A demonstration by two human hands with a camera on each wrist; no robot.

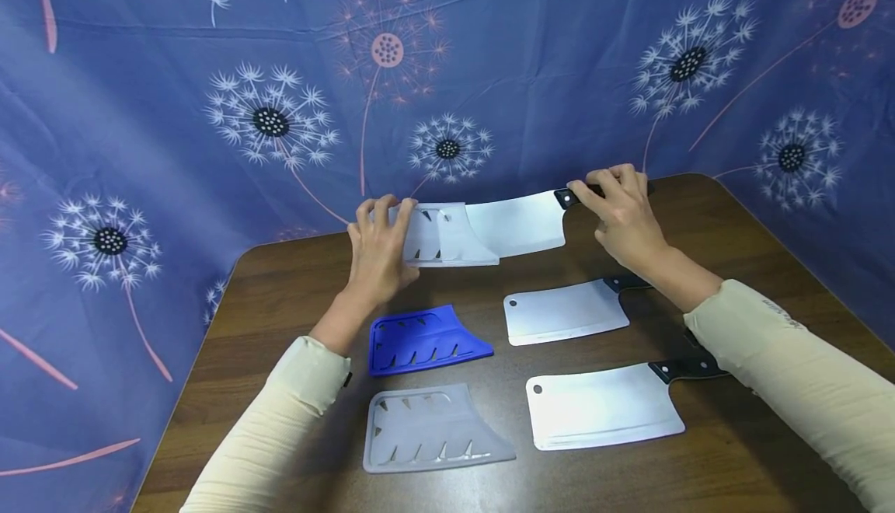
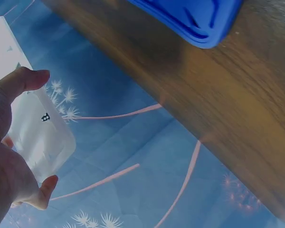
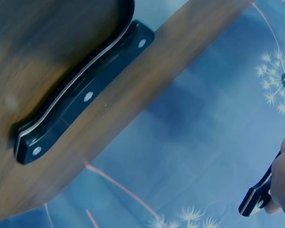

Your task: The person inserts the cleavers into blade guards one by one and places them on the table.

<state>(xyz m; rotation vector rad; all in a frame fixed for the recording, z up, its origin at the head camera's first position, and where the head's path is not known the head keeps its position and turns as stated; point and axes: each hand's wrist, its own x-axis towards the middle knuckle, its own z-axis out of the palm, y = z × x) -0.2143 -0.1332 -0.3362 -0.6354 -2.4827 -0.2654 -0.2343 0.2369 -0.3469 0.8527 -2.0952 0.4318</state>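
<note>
At the far side of the table, my left hand (image 1: pixel 378 253) grips the closed end of a translucent white blade cover (image 1: pixel 454 245). Thumb and fingers of that hand span the cover (image 2: pixel 47 137) in the left wrist view. My right hand (image 1: pixel 621 216) holds the black handle (image 3: pixel 256 197) of a cleaver (image 1: pixel 520 225). The front part of this blade lies inside the cover, while the part near the handle is bare. Blade and cover line up roughly level. The tip of the blade is hidden by the cover and my left hand.
A blue blade cover (image 1: pixel 423 342) and another translucent one (image 1: pixel 433 431) lie at centre left. Two bare cleavers, a middle one (image 1: pixel 566 312) and a nearer one (image 1: pixel 604 408), lie to their right, handles rightward. A blue dandelion-print cloth (image 1: pixel 531 93) hangs behind the wooden table (image 1: pixel 280 319).
</note>
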